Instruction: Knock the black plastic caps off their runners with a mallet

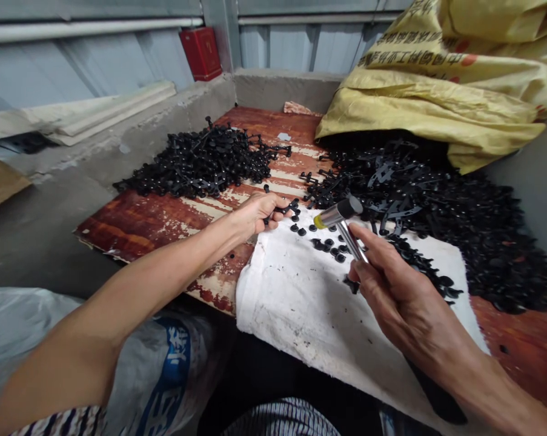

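Observation:
My right hand (394,281) is closed around a small mallet (354,239) with a metal head, one black face and one yellow face. The mallet's head hangs over the white cloth (295,303), and its black grip end shows below my wrist. At the cloth's far left corner, my left hand (266,213) pinches small black plastic parts (280,211), partly hidden by the fingers. Several loose black round pieces (330,245) lie on the cloth between my hands. One more dark piece (352,284) sits just by my right fingers.
A heap of black parts (200,160) covers the board's (132,221) far left. A larger heap (473,224) spreads along the right, under a yellow woven sack (418,97). A red box (201,54) stands on the concrete ledge. A white bag (137,363) lies below the left arm.

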{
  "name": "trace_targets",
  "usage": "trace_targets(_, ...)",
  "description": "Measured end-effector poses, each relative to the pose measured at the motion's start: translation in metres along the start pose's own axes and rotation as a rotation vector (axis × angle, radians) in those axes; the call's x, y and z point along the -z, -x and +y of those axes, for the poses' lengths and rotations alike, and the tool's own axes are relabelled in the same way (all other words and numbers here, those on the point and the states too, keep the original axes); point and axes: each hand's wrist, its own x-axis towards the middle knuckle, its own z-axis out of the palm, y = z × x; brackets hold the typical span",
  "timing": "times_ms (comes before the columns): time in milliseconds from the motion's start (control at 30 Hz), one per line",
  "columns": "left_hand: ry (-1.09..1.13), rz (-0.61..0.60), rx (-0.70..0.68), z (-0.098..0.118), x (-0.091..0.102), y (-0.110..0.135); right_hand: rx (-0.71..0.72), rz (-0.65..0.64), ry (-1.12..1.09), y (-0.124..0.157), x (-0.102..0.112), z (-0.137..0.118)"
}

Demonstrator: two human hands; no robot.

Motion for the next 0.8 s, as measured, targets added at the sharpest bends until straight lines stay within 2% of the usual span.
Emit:
trace_targets(333,-0.019,0.030,-0.027,-0.002,0.004,-0.003,0.250,0.070,0.269,-0.045,-0.013,0.009)
trace_targets(467,-0.038,0.005,-0.043,-0.004,0.003,-0.005,0.292,0.018,0.341,-0.058,-0.023,0.015)
trace_targets(567,-0.047,0.012,-0.055,-0.006,0.005,-0.007,0.299,0.006,0.339,-0.059,-0.024,0.012)
trace_targets(700,-0.016,0.000,-0.091,-0.010,0.007,-0.010,0.296,0.153,0.215,-0.057,-0.020,0.001)
trace_targets(800,-0.050,0.033,-0.107,-0.011,0.006,-0.010,0.217,0.099,0.112,-0.059,-0.020,-0.001)
